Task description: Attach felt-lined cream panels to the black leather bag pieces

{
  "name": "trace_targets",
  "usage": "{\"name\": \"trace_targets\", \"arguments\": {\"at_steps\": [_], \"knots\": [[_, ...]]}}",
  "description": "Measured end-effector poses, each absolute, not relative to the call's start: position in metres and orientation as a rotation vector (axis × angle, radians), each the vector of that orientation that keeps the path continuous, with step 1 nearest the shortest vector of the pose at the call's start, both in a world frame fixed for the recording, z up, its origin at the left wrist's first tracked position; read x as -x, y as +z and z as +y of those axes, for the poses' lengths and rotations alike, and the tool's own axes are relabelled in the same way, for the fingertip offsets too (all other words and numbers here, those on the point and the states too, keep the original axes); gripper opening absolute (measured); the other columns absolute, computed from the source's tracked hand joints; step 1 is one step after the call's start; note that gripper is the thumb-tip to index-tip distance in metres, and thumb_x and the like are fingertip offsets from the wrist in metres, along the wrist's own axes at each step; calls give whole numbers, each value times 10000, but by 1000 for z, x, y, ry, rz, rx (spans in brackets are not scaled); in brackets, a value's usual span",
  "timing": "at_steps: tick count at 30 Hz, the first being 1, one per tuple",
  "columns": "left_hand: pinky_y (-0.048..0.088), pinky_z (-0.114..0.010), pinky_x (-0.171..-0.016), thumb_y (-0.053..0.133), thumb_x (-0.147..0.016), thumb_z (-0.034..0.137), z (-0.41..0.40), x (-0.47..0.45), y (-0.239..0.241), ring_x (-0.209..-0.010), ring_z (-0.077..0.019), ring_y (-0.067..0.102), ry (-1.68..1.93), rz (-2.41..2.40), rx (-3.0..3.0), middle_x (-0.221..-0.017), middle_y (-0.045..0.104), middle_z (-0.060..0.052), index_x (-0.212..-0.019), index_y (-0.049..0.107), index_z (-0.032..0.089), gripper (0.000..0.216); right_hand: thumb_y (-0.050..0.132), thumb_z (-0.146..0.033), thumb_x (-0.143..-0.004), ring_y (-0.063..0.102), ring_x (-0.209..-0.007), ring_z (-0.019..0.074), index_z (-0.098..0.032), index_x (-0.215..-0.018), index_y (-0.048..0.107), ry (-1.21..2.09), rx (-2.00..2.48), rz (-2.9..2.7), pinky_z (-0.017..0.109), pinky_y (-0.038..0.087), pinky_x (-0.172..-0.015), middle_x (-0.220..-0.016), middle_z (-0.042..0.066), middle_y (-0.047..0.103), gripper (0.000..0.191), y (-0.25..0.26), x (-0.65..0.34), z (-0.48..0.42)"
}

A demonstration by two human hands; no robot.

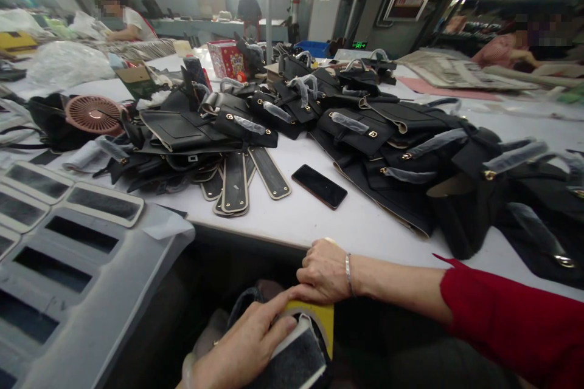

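The right hand (325,270) is curling its fingers down over the near edge of the white worktable (319,219) and closing on the top of a yellow-backed block (322,316) held just below the table edge, while the left hand (244,346) is lying flat and open-fingered along a grey-black textured pad with a pale rim (294,361), its forefinger stretching up to touch the yellow piece and the right hand's fingertips. Whether pad and yellow piece are one thing is hard to tell from this low angle. One black smartphone (319,186) is lying face up on the table, just beyond the right hand. To its left, roughly five long black leather strips with cream edging (241,182) are fanning out from under a heap of black leather bag panels with gold studs (365,127), too many and too overlapped to count. One pink round fan (93,113) is sitting at the left of the heap. On the grey slotted tray (68,255) at the near left, about four cream-framed dark rectangular panels (104,202) are resting. Two other people are working at far tables.
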State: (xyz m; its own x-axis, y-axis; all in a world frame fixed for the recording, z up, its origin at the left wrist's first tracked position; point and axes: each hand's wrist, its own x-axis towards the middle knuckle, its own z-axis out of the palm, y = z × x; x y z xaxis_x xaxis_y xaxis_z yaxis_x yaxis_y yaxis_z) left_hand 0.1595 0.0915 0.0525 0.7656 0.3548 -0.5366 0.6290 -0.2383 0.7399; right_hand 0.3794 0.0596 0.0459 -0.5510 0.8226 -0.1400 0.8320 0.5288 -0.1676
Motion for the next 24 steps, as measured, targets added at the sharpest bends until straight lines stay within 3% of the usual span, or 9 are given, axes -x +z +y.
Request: {"name": "trace_targets", "arguments": {"at_steps": [7, 13, 18, 24], "knots": [[412, -330, -991, 405, -968, 497, 90, -157, 45, -1131, -253, 593, -267, 716, -1883, -1256, 661, -16, -1433, 437, 356, 487, 329, -521, -986, 674, -550, 205, -183, -710, 709, -357, -1477, 2615, 280, 352, -487, -597, 96, 707, 579, 55, -376, 56], [438, -267, -899, 401, -992, 414, 87, -161, 49, -1044, -204, 642, -200, 637, -1912, -1143, 711, 18, -1409, 471, 322, 432, 338, -504, -989, 692, -582, 228, -184, -744, 728, -417, -1541, 2524, 277, 358, -484, -625, 106, 718, 561, 58, -373, 49], [443, -275, -874, 392, -994, 382, 85, -164, 52, -1031, -220, 660, -190, 604, -1967, -1145, 714, -7, -1400, 481, 303, 424, 321, -499, -998, 699, -609, 227, -177, -783, 729, -432, -1564, 2468, 275, 381, -518, -674, 116, 734, 562, 58, -371, 43], [447, -261, -857, 390, -989, 293, 81, -164, 60, -1051, -223, 665, -124, 548, -1991, -1120, 719, 5, -1395, 470, 360, 419, 300, -490, -1004, 709, -648, 247, -166, -798, 720, -455, -1583, 2438, 301, 409, -565, -702, 131, 738, 569, 57, -368, 34]]}}
